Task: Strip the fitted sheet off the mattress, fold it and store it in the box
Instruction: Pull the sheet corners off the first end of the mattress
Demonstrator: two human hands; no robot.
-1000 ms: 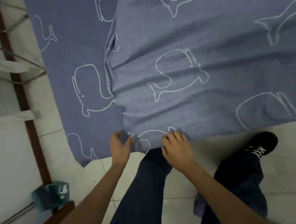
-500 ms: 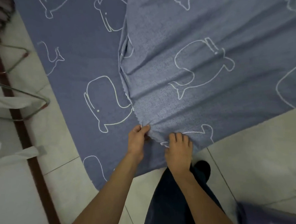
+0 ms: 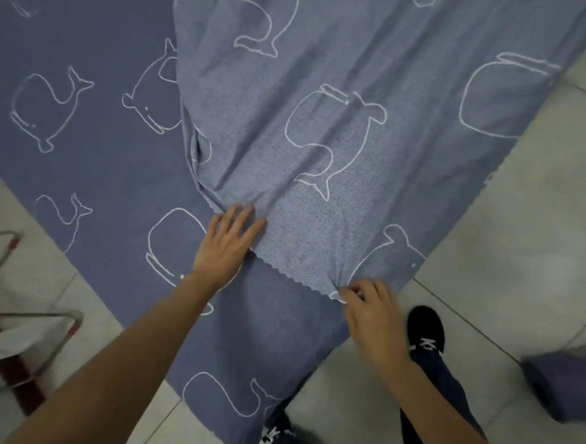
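The blue fitted sheet [image 3: 326,65] with white whale outlines lies spread on the tiled floor, its paler underside folded over the darker face. My left hand [image 3: 228,246] rests flat with fingers spread on the folded layer's near corner, pressing it down. My right hand [image 3: 369,306] pinches the scalloped hem of the folded layer near the sheet's near edge. A purple box [image 3: 579,382] sits at the lower right, blurred and partly cut off.
Pale floor tiles [image 3: 511,229] surround the sheet on the right and below. A metal wire rack [image 3: 33,316] with white cloth stands at the left beside a brown wooden strip. My black shoes [image 3: 425,330] stand just below the sheet's edge.
My hands have spread apart along the hem: the left opened flat on the fold's corner, the right slid right while pinching the edge. The view shifted, bringing the purple box into sight.
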